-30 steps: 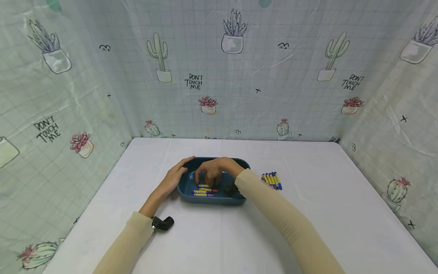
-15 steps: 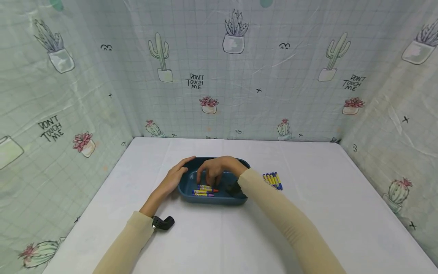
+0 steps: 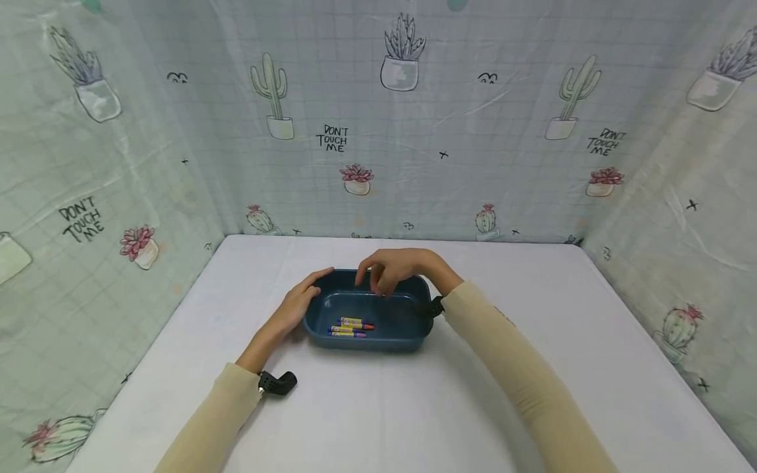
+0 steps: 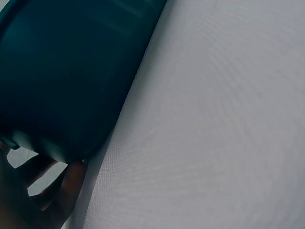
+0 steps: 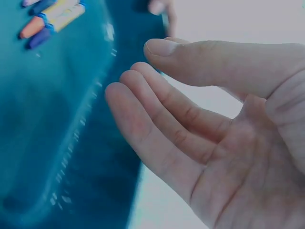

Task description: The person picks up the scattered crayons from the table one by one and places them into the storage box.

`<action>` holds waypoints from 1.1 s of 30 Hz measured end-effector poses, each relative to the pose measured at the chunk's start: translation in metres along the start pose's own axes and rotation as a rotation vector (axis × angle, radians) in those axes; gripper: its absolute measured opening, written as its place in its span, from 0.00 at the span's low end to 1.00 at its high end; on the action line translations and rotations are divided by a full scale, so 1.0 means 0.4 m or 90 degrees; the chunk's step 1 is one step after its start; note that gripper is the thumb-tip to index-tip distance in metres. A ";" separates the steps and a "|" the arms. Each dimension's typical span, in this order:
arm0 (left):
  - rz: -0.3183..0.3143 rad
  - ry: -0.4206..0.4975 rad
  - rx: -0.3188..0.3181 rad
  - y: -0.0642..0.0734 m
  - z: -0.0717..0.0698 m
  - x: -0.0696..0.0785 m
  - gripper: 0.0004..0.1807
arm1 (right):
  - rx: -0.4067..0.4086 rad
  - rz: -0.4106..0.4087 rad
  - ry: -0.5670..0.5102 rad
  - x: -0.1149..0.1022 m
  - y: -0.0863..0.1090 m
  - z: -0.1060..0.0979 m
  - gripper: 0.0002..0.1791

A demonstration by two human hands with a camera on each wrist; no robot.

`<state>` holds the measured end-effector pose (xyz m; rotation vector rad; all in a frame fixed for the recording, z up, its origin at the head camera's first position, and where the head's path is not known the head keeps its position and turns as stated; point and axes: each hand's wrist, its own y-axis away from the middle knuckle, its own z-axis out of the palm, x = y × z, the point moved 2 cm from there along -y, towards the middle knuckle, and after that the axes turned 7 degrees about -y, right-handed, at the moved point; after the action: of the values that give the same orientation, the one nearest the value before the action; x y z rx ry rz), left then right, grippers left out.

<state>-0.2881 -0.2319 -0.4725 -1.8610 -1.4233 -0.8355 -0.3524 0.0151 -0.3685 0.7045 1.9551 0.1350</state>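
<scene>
Left hand [image 3: 294, 306] holds tray [image 3: 397, 323]; right hand [image 3: 395, 268] hovers

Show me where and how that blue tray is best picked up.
Probably by the rim at both short ends of the blue tray, coming from outside, left and right at once. It is longer than wide, so lifting there should keep it level, which matters with crayons lying on its floor. The raised rim offers an edge.

The person wears 2 plain beige sleeves [image 3: 208, 420]; 2 black wrist cameras [image 3: 278, 383]; the 2 hands [image 3: 296, 305] are bare.
</scene>
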 end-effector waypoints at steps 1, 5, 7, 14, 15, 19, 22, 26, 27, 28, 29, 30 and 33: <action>0.001 -0.002 0.001 0.001 -0.002 0.000 0.29 | 0.009 0.000 -0.005 -0.003 0.012 -0.008 0.25; 0.002 -0.004 0.002 0.001 -0.003 -0.001 0.29 | 0.046 -0.002 -0.005 -0.001 0.062 -0.034 0.24; 0.001 -0.002 0.004 -0.001 -0.001 -0.002 0.29 | 0.066 -0.007 0.000 0.007 0.088 -0.041 0.24; 0.012 -0.009 -0.001 -0.005 0.009 -0.002 0.29 | 0.143 -0.025 -0.041 0.078 0.185 -0.045 0.22; 0.010 -0.007 -0.003 -0.004 0.010 -0.003 0.29 | 0.157 -0.027 -0.049 0.092 0.197 -0.045 0.22; 0.003 -0.007 -0.002 -0.002 0.011 -0.007 0.29 | 0.210 -0.027 -0.073 0.144 0.245 -0.041 0.23; 0.006 -0.008 0.000 -0.001 0.010 -0.007 0.29 | 0.244 -0.019 -0.087 0.182 0.282 -0.039 0.23; 0.014 -0.003 0.001 0.000 0.007 -0.002 0.29 | 0.294 0.015 -0.096 0.235 0.328 -0.038 0.23; 0.015 -0.002 0.002 0.000 0.006 0.000 0.29 | 0.309 0.027 -0.098 0.248 0.338 -0.038 0.23; 0.016 -0.004 0.002 0.000 0.006 0.000 0.29 | 0.324 0.041 -0.102 0.261 0.347 -0.036 0.23; 0.011 -0.002 0.003 0.000 0.006 0.000 0.29 | 0.338 0.056 -0.104 0.274 0.355 -0.035 0.23; 0.007 -0.002 0.003 0.000 0.005 0.000 0.29 | 0.350 0.069 -0.107 0.286 0.363 -0.033 0.23; 0.005 -0.002 0.005 -0.001 0.005 0.000 0.29 | 0.383 0.109 -0.125 0.315 0.382 -0.022 0.24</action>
<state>-0.2884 -0.2303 -0.4733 -1.8622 -1.4185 -0.8215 -0.3365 0.2093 -0.4042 1.2261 1.7447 -0.4217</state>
